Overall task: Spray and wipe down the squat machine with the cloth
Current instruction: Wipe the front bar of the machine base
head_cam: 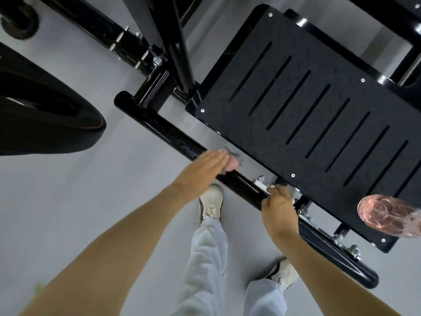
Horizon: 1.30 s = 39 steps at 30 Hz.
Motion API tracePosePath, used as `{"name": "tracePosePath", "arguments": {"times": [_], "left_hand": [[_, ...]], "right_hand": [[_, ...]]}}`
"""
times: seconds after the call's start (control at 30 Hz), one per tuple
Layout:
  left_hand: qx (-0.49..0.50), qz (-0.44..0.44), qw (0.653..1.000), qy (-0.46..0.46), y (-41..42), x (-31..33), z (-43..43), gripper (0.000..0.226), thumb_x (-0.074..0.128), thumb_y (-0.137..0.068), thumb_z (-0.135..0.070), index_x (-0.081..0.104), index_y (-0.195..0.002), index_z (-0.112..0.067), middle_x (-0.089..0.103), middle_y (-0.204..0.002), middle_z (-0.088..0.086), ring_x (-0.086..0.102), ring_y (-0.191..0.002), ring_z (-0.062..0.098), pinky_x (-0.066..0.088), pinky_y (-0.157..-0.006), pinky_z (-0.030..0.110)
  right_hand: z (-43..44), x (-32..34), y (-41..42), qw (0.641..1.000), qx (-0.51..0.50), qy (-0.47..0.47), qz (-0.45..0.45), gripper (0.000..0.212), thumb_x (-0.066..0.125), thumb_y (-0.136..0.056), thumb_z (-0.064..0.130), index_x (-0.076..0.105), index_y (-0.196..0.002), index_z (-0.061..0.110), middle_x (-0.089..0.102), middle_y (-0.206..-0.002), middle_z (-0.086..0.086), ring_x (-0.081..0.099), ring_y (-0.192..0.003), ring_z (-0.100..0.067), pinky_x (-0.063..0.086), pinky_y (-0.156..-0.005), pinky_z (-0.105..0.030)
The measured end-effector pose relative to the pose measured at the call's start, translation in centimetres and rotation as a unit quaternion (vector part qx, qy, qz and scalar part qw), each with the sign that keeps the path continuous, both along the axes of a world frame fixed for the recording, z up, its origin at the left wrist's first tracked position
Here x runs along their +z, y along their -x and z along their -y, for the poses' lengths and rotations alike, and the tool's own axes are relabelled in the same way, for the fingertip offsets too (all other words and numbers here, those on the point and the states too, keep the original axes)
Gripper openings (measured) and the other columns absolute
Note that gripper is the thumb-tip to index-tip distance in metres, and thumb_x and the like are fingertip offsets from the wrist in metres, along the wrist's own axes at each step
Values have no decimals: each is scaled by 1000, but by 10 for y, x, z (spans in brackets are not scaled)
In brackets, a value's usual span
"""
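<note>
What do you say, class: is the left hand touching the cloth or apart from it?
Touching. The head view shows the left hand lying flat on the cloth, pressing it onto the black base tube.

Gym floor, seen from above: a black-painted steel squat machine fills the frame, w/ a slotted, diamond-tread footplate screwed down at its corners and a thick round base tube running across in front of it. Chrome bolts & nuts join the frame members; angled struts rise toward the camera. At left, a big black rounded shape, pad or weight plate, can't tell which. The floor is smooth, pale grey, no visible seams. The person's kit fits a workout space too: white trainers, light grey sweatpants.
</note>
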<state>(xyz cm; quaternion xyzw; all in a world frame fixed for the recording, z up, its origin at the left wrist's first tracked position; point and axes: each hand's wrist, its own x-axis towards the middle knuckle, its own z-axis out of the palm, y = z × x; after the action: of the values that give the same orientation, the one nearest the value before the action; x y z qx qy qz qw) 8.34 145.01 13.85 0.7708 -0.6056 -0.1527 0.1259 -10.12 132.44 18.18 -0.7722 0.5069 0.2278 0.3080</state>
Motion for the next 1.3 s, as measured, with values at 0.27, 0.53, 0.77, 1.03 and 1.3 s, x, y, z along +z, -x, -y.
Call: {"name": "tracePosePath", "arguments": {"times": [0.27, 0.53, 0.77, 1.03, 1.3], "left_hand": [[314, -22, 949, -26, -94, -8, -34, 61, 38, -92, 16, 17, -148, 3, 11, -158, 15, 5, -147, 28, 6, -120, 34], [162, -49, 986, 1, 50, -11, -6, 67, 21, -80, -1, 33, -146, -3, 26, -156, 10, 12, -146, 24, 23, -117, 40], [368, -124, 919, 68, -24, -20, -27, 85, 27, -74, 31, 17, -150, -5, 6, -159, 4, 1, -147, 15, 3, -120, 27], [792, -327, 431, 283, -140, 9, 32, 42, 31, -103, -12, 36, -144, -4, 42, -147, 12, 41, -133, 22, 27, -103, 16], [812, -473, 246, 236, -114, -19, 16, 33, 45, -96, -42, 63, -101, -15, 66, -90, 1, 64, -88, 23, 49, -83, 31]], "right_hand": [[-20, -6, -35, 997, 47, 9, 57, 34, 43, -93, 5, 51, -126, 1, 51, -121, -15, 44, -117, -30, 43, -97, -38], [-24, -11, -59, 998, 48, 3, 45, 44, 36, -97, 6, 38, -141, 2, 44, -137, -14, 37, -127, -30, 31, -105, -36], [-30, -21, -68, 999, -19, -5, 32, 35, 38, -93, 7, 56, -122, -2, 59, -119, -19, 45, -109, -35, 36, -92, -38], [-33, -19, -70, 999, -40, 0, 32, 31, 40, -93, 7, 58, -117, 1, 60, -115, -16, 45, -108, -34, 37, -96, -41], [-29, -15, -71, 997, -63, 14, 42, 31, 40, -97, 13, 61, -119, 7, 62, -116, -9, 45, -110, -28, 41, -83, -35]]}}
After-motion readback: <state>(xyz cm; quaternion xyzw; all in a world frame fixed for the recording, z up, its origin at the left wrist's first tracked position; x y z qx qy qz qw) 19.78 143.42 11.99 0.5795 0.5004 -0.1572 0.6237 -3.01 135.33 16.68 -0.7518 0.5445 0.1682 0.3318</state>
